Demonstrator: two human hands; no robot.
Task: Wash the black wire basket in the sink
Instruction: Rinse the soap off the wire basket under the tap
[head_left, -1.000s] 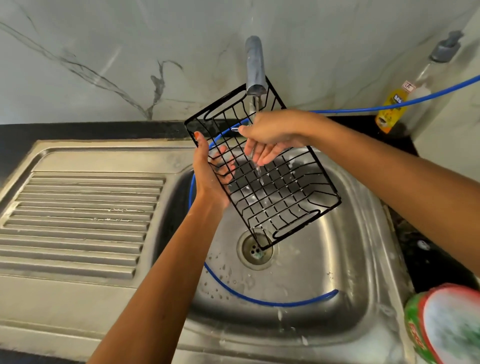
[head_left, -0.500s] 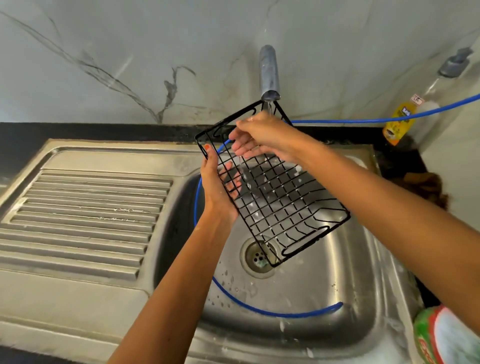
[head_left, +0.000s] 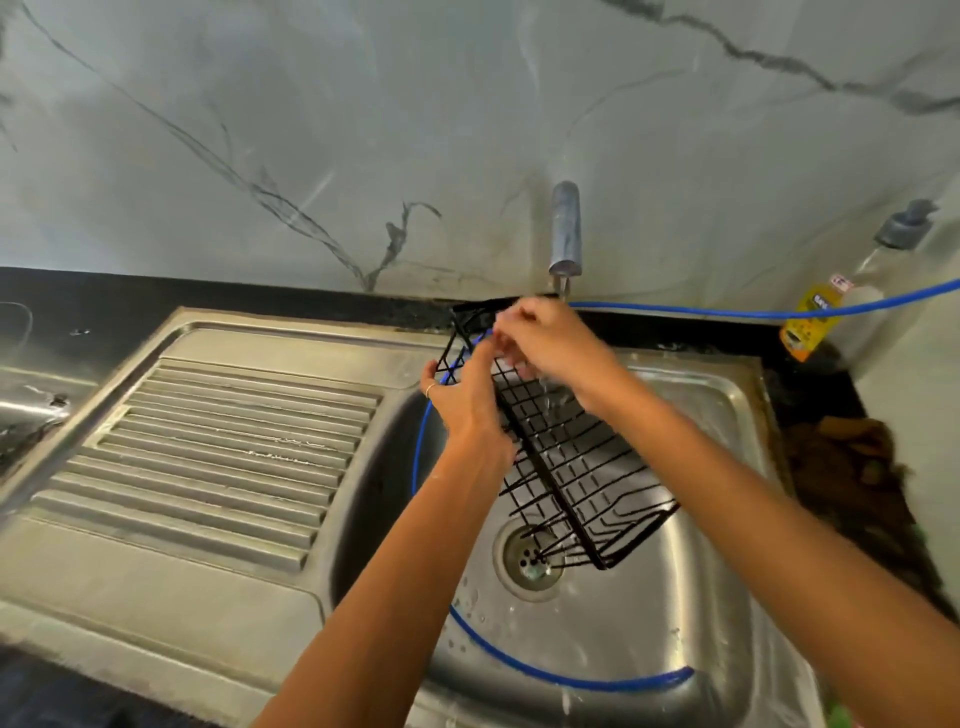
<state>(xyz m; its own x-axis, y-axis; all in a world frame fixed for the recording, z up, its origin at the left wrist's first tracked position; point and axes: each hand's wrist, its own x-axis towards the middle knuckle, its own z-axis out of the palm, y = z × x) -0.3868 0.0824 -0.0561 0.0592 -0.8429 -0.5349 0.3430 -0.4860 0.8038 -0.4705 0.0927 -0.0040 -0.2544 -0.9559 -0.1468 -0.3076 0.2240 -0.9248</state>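
Rinsing looks well underway but unfinished: the left hand (head_left: 460, 400) grips the upper left edge of the basket (head_left: 576, 467), held tilted over the sink (head_left: 623, 623) under the running tap (head_left: 565, 228), while the right hand (head_left: 545, 340) rubs its top wires, fingers curled.

The ribbed drainboard (head_left: 218, 447) lies bare, open to a hand; over the sink (head_left: 727, 410) bowl, the tilted black wire basket (head_left: 571, 467), tap (head_left: 565, 228) and looping blue hose (head_left: 561, 670) crowd the way
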